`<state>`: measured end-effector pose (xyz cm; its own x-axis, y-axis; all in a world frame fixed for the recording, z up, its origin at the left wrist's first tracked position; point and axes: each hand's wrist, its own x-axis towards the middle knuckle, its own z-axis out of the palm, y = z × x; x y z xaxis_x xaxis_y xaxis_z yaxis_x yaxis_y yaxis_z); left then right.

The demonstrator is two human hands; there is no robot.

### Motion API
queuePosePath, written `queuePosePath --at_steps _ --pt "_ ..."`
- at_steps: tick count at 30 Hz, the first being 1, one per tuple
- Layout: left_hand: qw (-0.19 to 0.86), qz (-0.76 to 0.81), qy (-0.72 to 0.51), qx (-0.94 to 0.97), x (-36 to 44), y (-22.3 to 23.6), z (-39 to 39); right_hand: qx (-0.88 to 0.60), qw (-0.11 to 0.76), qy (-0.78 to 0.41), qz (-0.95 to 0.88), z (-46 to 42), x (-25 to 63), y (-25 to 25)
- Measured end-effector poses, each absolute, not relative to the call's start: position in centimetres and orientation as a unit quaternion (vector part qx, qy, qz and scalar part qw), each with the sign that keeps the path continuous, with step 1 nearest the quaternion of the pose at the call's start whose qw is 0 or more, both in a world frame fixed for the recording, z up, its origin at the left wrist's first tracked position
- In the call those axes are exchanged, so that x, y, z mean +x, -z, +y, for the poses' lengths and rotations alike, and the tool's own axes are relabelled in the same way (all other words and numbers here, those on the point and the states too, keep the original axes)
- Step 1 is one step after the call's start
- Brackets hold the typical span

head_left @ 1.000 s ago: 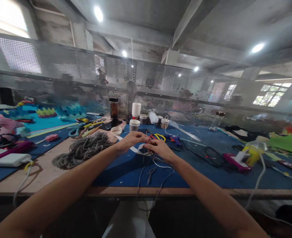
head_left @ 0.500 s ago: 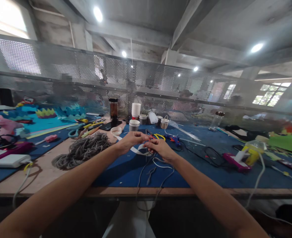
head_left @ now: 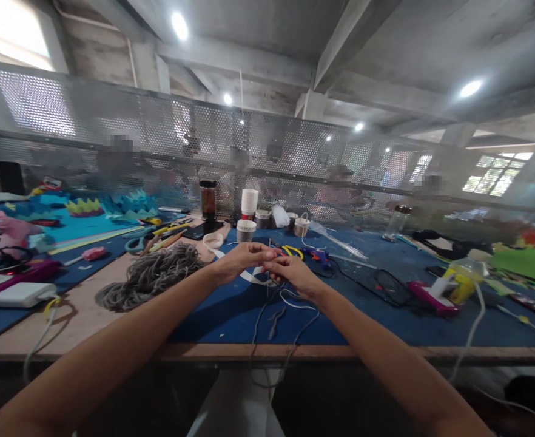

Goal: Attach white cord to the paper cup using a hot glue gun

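Head camera view: two bare hands meet above a smooth blue mat (head_left: pixel 213 328). The left hand (head_left: pixel 242 261) has its thumb and fingertips pressed together; what lies between them is too small to tell. The right hand (head_left: pixel 295 276) is just beside it, thumb and forefinger pinching a thin, pale strand (head_left: pixel 268 292), wire or thread. The strand is at the middle of the mat, its long axis nearly upright, its visible end pointing down. The fingers hide its upper part.

Below the hands, a soft gray cord (head_left: pixel 255 331) curves in loose loops and droops over the wooden table edge (head_left: pixel 195 350). Behind them, a flat, curling white strip (head_left: pixel 249 277) is partly covered by the fingers, as are yellow handles (head_left: pixel 293 250). A blue glue gun (head_left: pixel 321 258) lies to the right.

At left sits a shaggy, tangled heap of gray yarn (head_left: pixel 153 276). Farther back stand a paper cup (head_left: pixel 246 229), a ribbed stack of white cups (head_left: pixel 250 200) and a dark-lidded cylindrical jar (head_left: pixel 208 200) of brown contents. A perforated metal screen (head_left: pixel 295 145) crosses the background.
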<state>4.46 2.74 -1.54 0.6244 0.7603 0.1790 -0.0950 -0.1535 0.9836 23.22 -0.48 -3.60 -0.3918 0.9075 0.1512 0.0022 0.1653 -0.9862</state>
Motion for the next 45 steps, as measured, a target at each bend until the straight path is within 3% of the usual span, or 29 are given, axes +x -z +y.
queuePosePath --at_steps 10,17,24,32,45 --pt "0.566 0.264 -0.387 0.678 4.62 1.78 2.93 -0.368 0.414 -0.512 -0.657 -0.66 23.11 3.42" --pt "0.622 0.235 -0.341 0.664 4.40 1.58 2.91 -0.371 0.424 -0.533 -0.632 -0.61 23.21 3.45" --pt "0.566 0.264 -0.395 0.673 4.69 1.94 3.03 -0.374 0.415 -0.508 -0.655 -0.79 22.99 3.38" --pt "0.629 0.246 -0.333 0.658 4.32 1.46 2.90 -0.360 0.429 -0.534 -0.634 -0.59 23.11 3.55" --pt "0.564 0.264 -0.385 0.681 4.70 1.85 2.95 -0.375 0.414 -0.499 -0.662 -0.73 22.90 3.45"
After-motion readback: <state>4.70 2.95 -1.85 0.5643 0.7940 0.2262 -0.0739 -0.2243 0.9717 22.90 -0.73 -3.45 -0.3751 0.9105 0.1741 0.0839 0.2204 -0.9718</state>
